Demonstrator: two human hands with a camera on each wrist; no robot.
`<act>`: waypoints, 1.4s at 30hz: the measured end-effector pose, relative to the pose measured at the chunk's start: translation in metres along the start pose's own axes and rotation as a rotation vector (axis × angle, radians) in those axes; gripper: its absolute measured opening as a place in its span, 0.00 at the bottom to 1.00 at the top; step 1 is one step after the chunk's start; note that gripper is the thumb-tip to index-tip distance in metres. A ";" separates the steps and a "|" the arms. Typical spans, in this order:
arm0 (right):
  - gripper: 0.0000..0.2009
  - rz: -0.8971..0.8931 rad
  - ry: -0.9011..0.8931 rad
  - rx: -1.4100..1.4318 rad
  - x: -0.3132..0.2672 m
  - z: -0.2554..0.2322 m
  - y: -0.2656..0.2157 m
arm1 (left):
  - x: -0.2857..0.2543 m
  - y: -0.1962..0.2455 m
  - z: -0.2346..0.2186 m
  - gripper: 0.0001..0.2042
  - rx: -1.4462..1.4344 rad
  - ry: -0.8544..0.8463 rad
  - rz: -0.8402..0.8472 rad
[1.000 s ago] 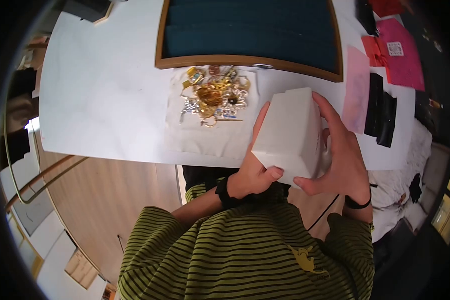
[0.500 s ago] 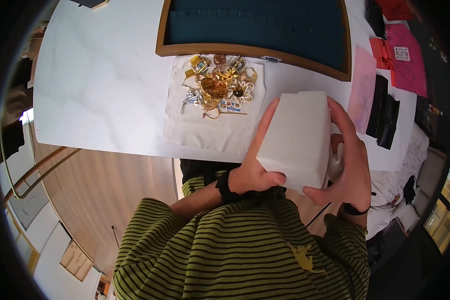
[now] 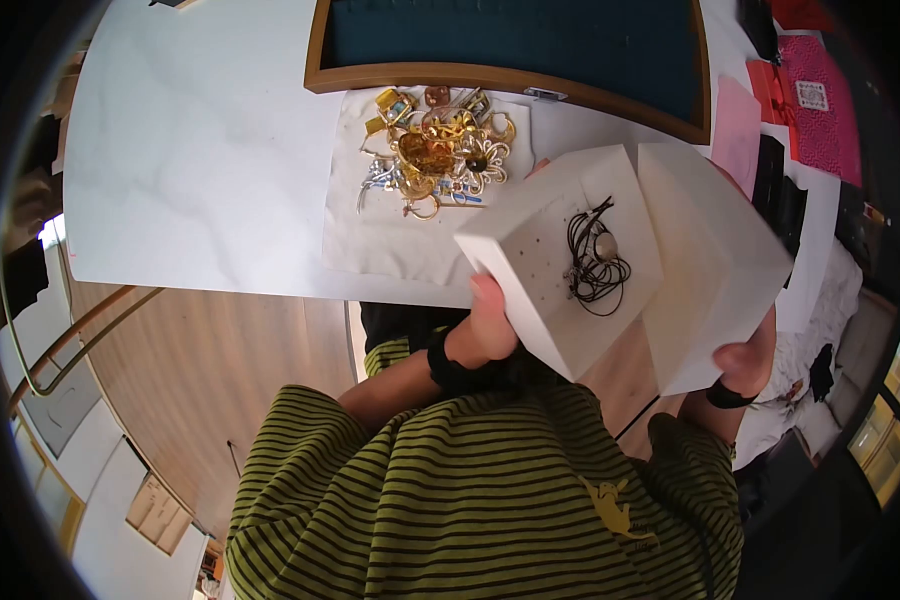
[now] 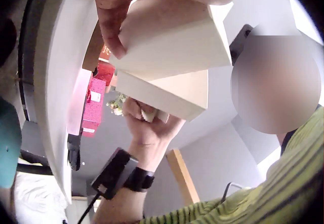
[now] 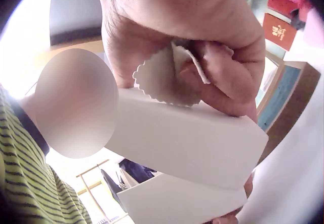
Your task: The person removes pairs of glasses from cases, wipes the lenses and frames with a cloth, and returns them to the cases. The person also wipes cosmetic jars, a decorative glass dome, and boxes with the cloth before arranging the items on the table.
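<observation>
In the head view my left hand grips an uncovered white box, tilted in the air over the table's front edge. Inside lies a tangle of black cords with a round pale pendant. Beside it, my right hand holds the white lid, whose inner side faces the box. The right wrist view shows a small greyish cloth with a zigzag edge tucked in the right hand's fingers against the lid. Most fingers of both hands are hidden behind the box parts in the head view.
Gold and silver jewellery is heaped on a white cloth. Behind it stands a wood-framed case with dark teal lining. Black cases, a pink sheet and a pink box lie at the right.
Earlier both hands held the closed white box. Now the lid has come off to the right in my right hand, and the box is tipped so its cords show.
</observation>
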State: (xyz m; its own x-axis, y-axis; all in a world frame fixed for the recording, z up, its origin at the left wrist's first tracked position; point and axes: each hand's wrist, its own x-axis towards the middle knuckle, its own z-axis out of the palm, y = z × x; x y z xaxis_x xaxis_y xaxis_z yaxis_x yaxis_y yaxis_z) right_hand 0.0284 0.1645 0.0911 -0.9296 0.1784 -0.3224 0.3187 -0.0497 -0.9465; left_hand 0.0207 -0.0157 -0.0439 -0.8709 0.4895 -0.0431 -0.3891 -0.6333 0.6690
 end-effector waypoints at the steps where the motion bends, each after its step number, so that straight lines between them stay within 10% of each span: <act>1: 0.53 0.044 -0.002 0.117 -0.004 -0.009 0.005 | 0.000 0.002 -0.001 0.48 -0.113 0.044 -0.061; 4: 0.35 0.007 -0.127 0.492 -0.018 -0.053 0.039 | 0.003 0.014 -0.002 0.49 -0.188 -0.007 -0.145; 11: 0.34 0.041 -0.162 0.828 -0.018 -0.038 0.024 | 0.005 0.018 -0.005 0.50 -0.127 -0.044 -0.170; 15: 0.57 -0.105 -0.046 -0.043 -0.001 0.004 0.009 | -0.001 0.005 -0.002 0.50 0.087 0.000 -0.061; 22: 0.59 -0.078 -0.097 -0.611 -0.006 0.015 0.006 | -0.008 -0.014 -0.006 0.47 0.141 0.078 -0.095; 35: 0.61 -0.138 -0.129 -0.959 0.001 0.021 0.004 | -0.022 -0.027 -0.010 0.40 0.148 0.069 -0.088; 42: 0.49 -0.095 -0.185 -0.664 0.009 -0.005 -0.004 | -0.026 -0.024 -0.022 0.36 0.245 0.110 -0.073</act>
State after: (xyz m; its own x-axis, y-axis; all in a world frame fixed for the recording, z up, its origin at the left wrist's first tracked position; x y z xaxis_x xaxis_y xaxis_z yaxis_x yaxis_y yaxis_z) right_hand 0.0195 0.1715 0.0918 -0.9565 -0.0206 -0.2910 0.2257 0.5796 -0.7830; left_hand 0.0465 -0.0263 -0.0748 -0.8759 0.4519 -0.1690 -0.3795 -0.4287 0.8199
